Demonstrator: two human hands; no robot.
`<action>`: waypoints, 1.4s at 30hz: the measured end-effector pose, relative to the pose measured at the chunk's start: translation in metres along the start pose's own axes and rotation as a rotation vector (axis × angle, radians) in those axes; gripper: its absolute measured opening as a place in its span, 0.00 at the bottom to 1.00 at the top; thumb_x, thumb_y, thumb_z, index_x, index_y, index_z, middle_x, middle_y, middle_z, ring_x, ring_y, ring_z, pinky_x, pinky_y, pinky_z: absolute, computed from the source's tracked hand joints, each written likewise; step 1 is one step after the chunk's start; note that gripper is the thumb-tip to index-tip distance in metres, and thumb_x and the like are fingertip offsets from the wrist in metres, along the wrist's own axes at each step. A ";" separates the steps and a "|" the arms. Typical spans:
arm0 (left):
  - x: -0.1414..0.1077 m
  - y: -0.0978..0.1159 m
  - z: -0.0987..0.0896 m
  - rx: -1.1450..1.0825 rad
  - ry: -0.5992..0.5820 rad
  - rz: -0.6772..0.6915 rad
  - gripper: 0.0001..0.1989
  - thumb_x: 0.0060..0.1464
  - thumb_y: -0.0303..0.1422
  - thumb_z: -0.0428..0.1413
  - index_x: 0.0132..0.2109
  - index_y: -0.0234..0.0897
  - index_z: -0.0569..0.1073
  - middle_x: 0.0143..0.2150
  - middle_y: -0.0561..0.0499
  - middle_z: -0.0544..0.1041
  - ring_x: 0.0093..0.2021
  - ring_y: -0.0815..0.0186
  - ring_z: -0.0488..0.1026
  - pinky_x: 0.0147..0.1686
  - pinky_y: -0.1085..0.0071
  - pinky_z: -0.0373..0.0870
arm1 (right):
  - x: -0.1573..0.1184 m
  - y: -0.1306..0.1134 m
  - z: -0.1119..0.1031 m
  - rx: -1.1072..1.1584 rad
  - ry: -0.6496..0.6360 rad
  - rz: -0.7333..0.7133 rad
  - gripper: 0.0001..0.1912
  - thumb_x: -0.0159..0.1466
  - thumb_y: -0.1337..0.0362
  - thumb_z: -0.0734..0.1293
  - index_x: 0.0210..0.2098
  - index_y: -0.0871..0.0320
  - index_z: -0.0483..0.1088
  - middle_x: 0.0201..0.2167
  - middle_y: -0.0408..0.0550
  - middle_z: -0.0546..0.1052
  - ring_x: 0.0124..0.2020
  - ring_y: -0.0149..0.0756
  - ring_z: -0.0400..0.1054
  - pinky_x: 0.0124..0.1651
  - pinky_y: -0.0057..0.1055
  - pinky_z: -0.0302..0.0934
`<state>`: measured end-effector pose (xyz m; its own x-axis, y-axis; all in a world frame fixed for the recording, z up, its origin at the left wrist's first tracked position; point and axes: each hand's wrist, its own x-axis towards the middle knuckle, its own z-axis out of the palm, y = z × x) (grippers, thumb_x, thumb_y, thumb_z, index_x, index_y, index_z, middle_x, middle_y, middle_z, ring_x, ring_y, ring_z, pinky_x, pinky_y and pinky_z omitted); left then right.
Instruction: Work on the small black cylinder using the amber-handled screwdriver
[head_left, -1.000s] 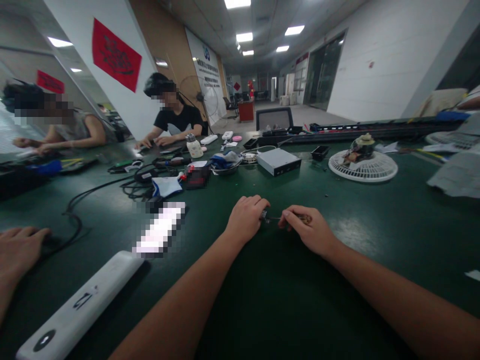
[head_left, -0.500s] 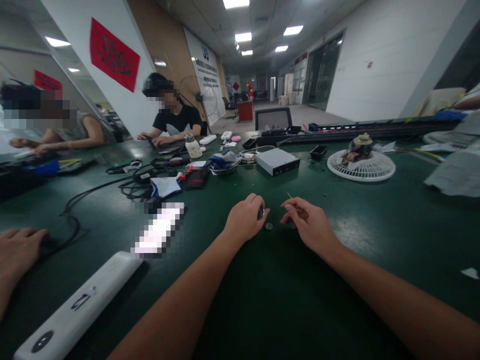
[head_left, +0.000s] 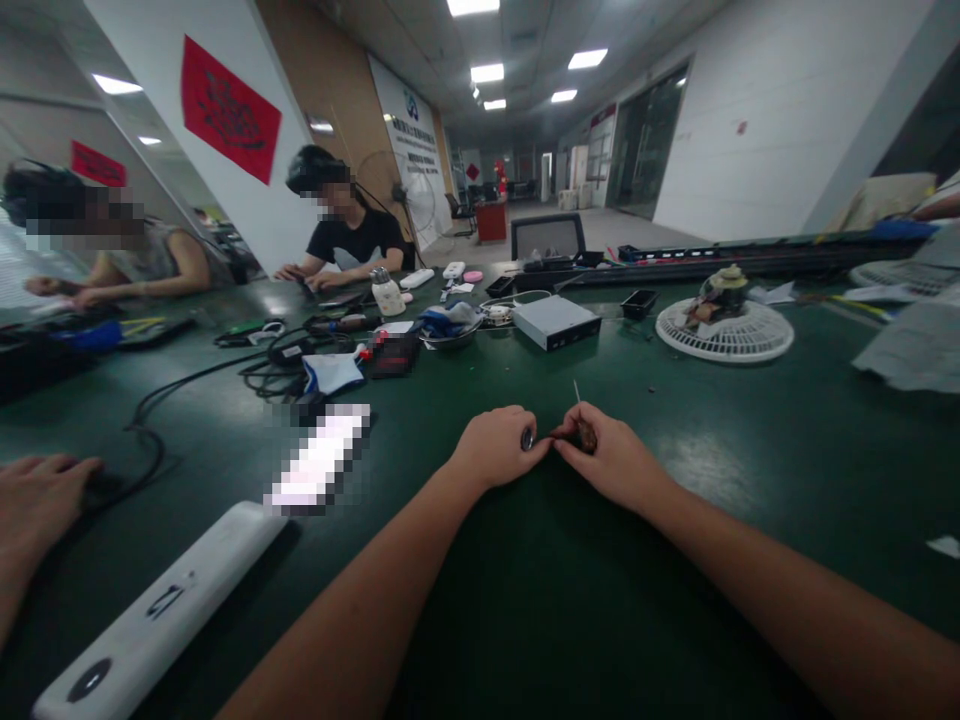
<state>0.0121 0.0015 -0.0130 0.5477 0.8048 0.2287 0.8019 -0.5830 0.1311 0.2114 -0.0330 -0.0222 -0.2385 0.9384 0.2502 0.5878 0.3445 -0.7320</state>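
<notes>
My left hand (head_left: 496, 447) is shut around a small round dark metal part (head_left: 527, 438) that shows between its fingertips. My right hand (head_left: 611, 452) pinches a small brown piece (head_left: 586, 436) with a thin metal pin (head_left: 577, 392) standing up from it. The two hands nearly touch over the dark green workbench (head_left: 600, 560). Fingers hide most of both small parts. At the far left edge, another person's hand (head_left: 37, 487) rests on the bench.
A long white device (head_left: 157, 610) and a pixelated rectangle (head_left: 319, 460) lie left of my hands. Black cables, a silver metal box (head_left: 556, 322) and a white fan guard (head_left: 724, 332) lie further along the bench. Two co-workers (head_left: 349, 225) sit beyond.
My hands have closed toward each other since the last frame. The small round part seen on the bench between them half a second ago no longer shows there.
</notes>
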 end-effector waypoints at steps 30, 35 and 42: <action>-0.006 0.006 -0.003 -0.259 0.053 0.172 0.16 0.58 0.47 0.59 0.38 0.39 0.80 0.33 0.51 0.81 0.33 0.64 0.77 0.34 0.70 0.67 | -0.001 -0.001 -0.001 0.072 -0.033 -0.028 0.13 0.55 0.71 0.72 0.37 0.55 0.69 0.31 0.41 0.76 0.30 0.34 0.69 0.33 0.29 0.60; -0.006 0.006 -0.003 -0.288 0.059 0.181 0.17 0.57 0.48 0.60 0.40 0.40 0.81 0.35 0.50 0.82 0.35 0.64 0.78 0.35 0.70 0.69 | 0.002 0.003 -0.001 0.108 -0.044 0.006 0.16 0.54 0.74 0.73 0.40 0.55 0.72 0.33 0.42 0.80 0.32 0.35 0.73 0.36 0.31 0.63; -0.007 0.005 -0.003 -0.291 0.060 0.214 0.19 0.57 0.50 0.59 0.44 0.39 0.80 0.37 0.50 0.82 0.36 0.64 0.78 0.36 0.69 0.69 | 0.002 0.003 -0.003 0.038 0.004 0.023 0.04 0.57 0.67 0.74 0.30 0.56 0.75 0.23 0.40 0.75 0.25 0.33 0.67 0.28 0.30 0.57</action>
<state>0.0112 -0.0071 -0.0108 0.6735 0.6584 0.3360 0.5645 -0.7516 0.3413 0.2152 -0.0301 -0.0218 -0.2224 0.9461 0.2354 0.5633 0.3218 -0.7611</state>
